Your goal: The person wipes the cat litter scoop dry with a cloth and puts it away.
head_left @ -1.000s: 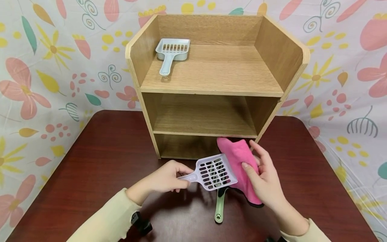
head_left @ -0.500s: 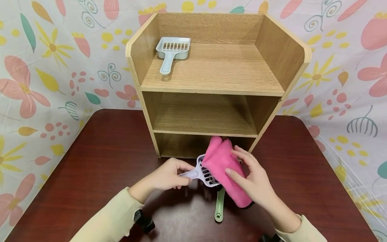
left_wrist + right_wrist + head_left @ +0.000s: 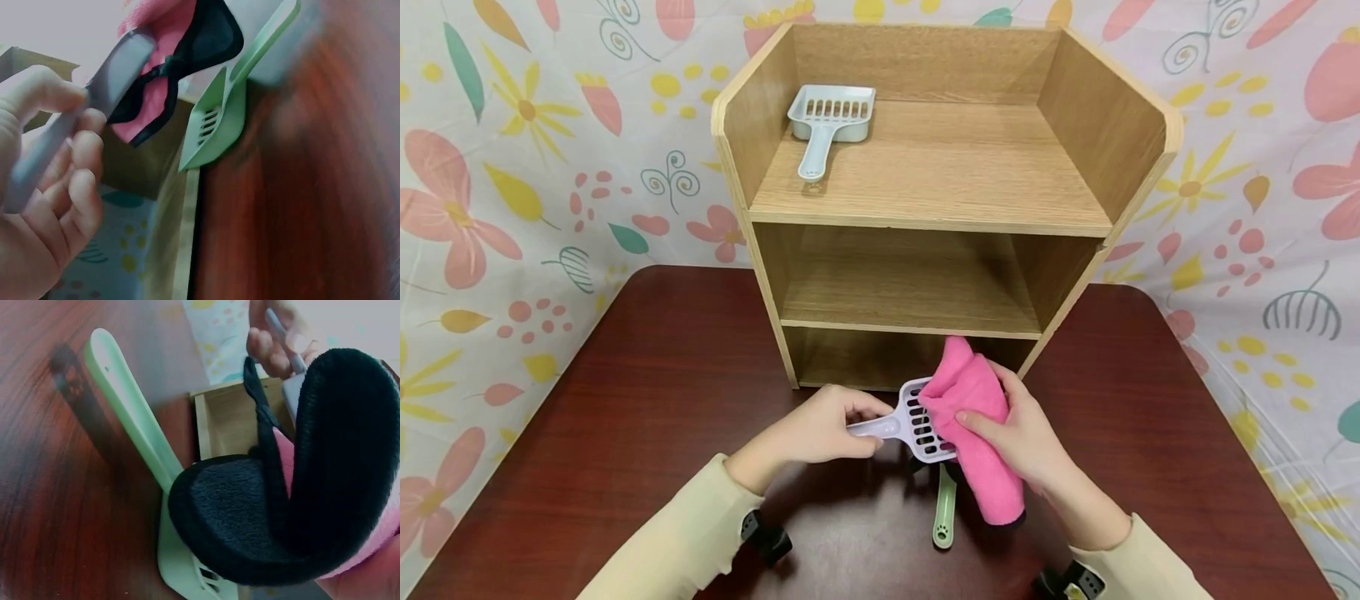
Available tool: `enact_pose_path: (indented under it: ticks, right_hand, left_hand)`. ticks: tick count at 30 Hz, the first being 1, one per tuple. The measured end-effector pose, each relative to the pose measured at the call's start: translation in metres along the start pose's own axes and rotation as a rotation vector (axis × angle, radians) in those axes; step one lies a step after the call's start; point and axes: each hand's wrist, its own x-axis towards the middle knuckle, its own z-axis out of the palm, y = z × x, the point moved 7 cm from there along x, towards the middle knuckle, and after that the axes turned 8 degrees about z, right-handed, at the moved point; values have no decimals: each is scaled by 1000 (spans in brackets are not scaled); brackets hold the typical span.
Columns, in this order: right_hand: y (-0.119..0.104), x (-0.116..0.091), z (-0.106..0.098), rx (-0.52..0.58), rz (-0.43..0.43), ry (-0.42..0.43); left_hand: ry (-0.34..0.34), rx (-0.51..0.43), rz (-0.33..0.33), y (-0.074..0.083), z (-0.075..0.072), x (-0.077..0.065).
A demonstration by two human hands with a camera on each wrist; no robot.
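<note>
My left hand (image 3: pixel 827 423) grips the handle of a lavender litter scoop (image 3: pixel 887 427), its slotted pan held over the table. In my right hand (image 3: pixel 1026 437) is a pink cloth (image 3: pixel 973 408) with black trim, bunched over the right part of that pan; the thumb lies on top. The right wrist view shows the cloth's dark grey underside (image 3: pixel 231 500) hanging folded. Beneath them a green litter scoop (image 3: pixel 228 119) lies on the table, its handle (image 3: pixel 944 512) toward me and its pan mostly hidden in the head view.
A wooden shelf unit (image 3: pixel 925 223) stands just behind the hands. On its top level, at the left, sits a pale blue litter scoop (image 3: pixel 817 154) in a matching holder. The dark red table (image 3: pixel 647 375) spreads on both sides, with a patterned curtain (image 3: pixel 550 208) behind.
My right hand has brought the cloth leftward onto the lavender scoop's pan, covering its right part, and bunched it there. My left hand has shifted slightly right, keeping its grip on the handle.
</note>
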Motion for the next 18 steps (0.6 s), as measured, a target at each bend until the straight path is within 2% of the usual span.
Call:
enact_pose_path:
  ticks: [5,8,11,14,18]
  right_hand:
    - [6,3,-2,114,42,22]
    - [7,3,-2,142,51,29]
    - [7,2,-1,161,61,27]
    - [7,1,-3,178,66,29]
    - [9,1,-8,150,48,10]
  left_hand:
    - [51,218,61,3,-8,-3]
    - [82,293,109,5,-10,-6]
    - [105,306,131,5,-12,-9]
    - [111,273,130,1,-14,-12]
    - [94,157,89,-6,-18,-15]
